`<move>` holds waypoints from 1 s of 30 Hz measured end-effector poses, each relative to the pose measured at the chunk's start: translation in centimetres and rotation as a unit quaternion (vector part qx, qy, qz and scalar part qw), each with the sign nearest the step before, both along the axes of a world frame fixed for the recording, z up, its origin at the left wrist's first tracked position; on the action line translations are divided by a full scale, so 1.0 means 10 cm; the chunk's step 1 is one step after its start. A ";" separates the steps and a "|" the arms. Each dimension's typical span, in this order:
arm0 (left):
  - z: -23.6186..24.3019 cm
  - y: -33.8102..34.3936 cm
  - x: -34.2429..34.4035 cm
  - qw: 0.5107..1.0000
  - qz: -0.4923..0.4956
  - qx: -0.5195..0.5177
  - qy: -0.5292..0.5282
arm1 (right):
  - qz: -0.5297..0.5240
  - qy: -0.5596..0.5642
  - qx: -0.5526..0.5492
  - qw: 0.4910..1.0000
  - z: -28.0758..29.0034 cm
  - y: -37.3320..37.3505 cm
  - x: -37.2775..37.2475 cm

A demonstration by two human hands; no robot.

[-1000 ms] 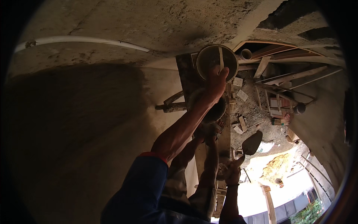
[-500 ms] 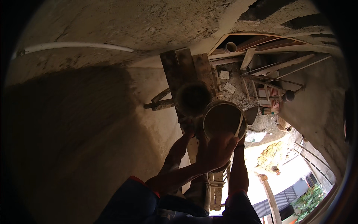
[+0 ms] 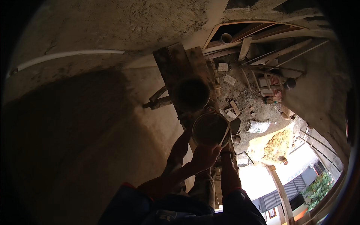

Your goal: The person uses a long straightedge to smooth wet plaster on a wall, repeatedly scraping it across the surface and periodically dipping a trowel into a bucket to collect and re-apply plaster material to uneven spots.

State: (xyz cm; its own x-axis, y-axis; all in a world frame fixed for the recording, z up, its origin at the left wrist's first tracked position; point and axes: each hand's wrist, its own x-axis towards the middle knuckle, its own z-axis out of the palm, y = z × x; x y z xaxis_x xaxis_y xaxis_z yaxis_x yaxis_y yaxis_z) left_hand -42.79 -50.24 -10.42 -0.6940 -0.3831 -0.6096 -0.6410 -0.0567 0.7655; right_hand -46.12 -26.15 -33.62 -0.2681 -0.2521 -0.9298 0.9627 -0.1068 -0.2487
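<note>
A round bucket with a dark inside is in front of me, above the planks. My left hand is closed on its near rim. A pale narrow strip crosses the bucket's right side and ends by the left fingers. My right hand is at the bucket's near right side, its fingers hidden behind the bucket. A flat trowel-like blade sticks out past the bucket's right edge; its handle is out of sight. Just beyond, a second, dark bucket stands on the planks.
Wooden scaffold planks run ahead beside a plastered wall, with short timbers jutting left. A white pipe lies along the upper wall. Far below right are rubble, blocks, timber frames and a bright sandy patch.
The bucket in my hands has moved left and lower, away from me, and the blade beside it has moved along. My view has shifted slightly, showing more ground at right.
</note>
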 end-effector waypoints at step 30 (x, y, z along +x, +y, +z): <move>-0.76 -0.38 0.32 0.996 -0.076 -0.022 -0.047 | 0.532 0.379 0.162 0.739 -0.60 0.18 0.48</move>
State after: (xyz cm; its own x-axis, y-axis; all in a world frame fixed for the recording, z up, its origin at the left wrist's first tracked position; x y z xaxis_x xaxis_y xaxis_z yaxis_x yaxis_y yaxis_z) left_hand -39.64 -53.99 -18.01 -0.6869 -0.3065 -0.6589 -0.7081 0.0785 0.7017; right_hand -41.32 -24.37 -39.58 -0.5532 -0.4919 -0.6723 0.0295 0.7950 -0.6059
